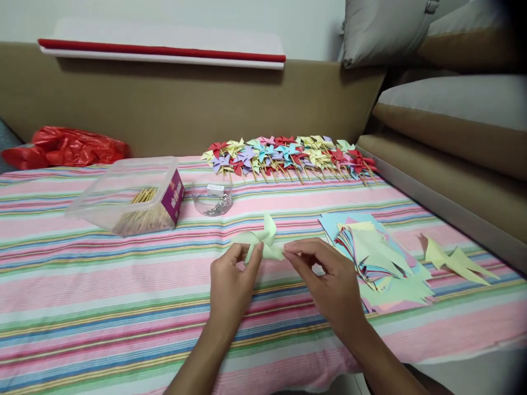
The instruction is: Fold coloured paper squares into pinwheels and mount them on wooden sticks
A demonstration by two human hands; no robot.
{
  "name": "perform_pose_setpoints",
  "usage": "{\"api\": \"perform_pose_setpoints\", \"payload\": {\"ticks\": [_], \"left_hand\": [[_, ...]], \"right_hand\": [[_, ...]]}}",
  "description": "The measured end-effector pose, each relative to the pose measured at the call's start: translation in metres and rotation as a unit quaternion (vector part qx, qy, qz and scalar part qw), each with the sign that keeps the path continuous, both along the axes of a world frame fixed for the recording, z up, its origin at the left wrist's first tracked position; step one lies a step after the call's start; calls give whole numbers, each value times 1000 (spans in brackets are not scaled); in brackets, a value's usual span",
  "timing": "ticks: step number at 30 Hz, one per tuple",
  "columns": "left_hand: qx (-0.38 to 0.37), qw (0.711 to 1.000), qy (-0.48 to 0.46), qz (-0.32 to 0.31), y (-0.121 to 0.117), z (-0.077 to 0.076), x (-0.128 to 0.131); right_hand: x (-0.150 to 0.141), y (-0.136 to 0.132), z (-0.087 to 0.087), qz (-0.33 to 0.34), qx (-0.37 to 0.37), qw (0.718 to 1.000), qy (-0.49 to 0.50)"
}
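Observation:
A pale green paper pinwheel (269,244) with folded, curving blades is held above the striped cloth. My left hand (235,280) pinches it near the middle from below, thumb in front. At its right side, the thumb and forefinger of my right hand (329,274) close together on the tip of one blade. Whether a small pin is also between those right fingertips cannot be made out. To the right of my right hand lies a pile of cut paper sheets (376,249) in green, yellow, blue and pink.
A clear tub (94,206) of wooden sticks (142,214) stands at left, beside a clear round dish (201,206) of small metal pieces. Finished pinwheels (284,153) on sticks lie at the back. A loose yellow cut sheet (453,260) and stacked cushions (457,104) are right; a red bag (78,147) is back left.

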State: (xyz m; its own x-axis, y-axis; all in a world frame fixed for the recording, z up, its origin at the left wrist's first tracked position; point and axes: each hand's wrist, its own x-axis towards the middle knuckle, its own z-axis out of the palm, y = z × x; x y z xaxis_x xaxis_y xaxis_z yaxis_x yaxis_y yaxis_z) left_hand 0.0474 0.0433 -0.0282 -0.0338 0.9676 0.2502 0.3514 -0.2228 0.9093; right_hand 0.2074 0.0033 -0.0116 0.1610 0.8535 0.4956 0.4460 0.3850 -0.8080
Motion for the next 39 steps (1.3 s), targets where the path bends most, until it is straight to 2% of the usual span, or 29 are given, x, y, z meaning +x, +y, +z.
{"api": "perform_pose_setpoints", "payload": {"ticks": [4, 8, 17, 23, 28, 36, 39], "left_hand": [[-60, 995, -67, -41, -4, 6, 5], [-139, 974, -160, -79, -6, 10, 9], [-187, 947, -236, -115, -8, 6, 13], [-184, 947, -241, -109, -10, 7, 15], [-147, 961, -222, -80, -13, 11, 18], [-101, 971, -198, -84, -14, 1, 19], [-98, 970, -200, -93, -15, 0, 19]], "right_hand": [[0, 2, -4, 27, -10, 999, -19], [0, 1, -8, 33, -9, 998, -46], [3, 3, -9, 34, -6, 997, -64], [5, 3, -8, 43, -37, 997, -51], [7, 3, -9, 41, -65, 997, -23], [10, 1, -7, 1, -96, 995, -11], [12, 0, -6, 6, -107, 994, -1]]}}
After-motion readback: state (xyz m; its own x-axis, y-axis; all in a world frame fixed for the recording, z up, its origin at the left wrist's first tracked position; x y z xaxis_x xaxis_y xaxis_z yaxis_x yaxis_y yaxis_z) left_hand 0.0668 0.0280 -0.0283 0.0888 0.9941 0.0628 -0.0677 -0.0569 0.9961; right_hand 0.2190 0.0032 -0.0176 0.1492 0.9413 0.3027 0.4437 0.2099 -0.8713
